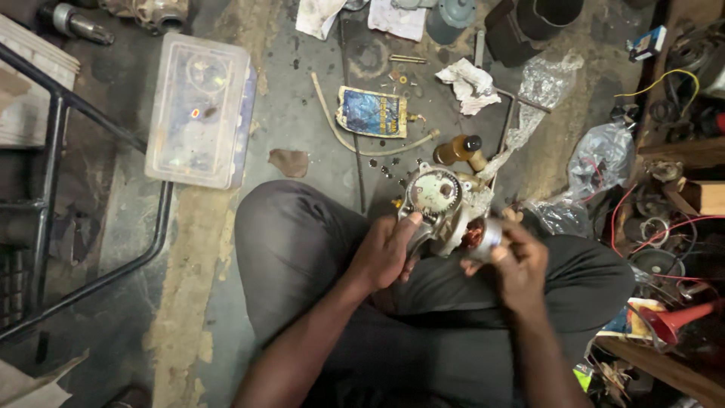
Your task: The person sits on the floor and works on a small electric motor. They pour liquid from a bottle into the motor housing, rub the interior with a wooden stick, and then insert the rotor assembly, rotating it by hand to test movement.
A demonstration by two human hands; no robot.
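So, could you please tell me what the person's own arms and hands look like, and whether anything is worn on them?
Both forearms are bare right up to the bottom edge of the picture: no sleeves show. The left hand and the right hand wear no gloves, and no watch, ring or band can be made out. The fingers are somewhat blurred.

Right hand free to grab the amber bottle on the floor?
Probably not as is: the right hand is gripping the motor housing. The amber bottle lies just beyond it, with open floor around it.

Stained concrete floor [189,287] (dim), cluttered shelves [683,162]
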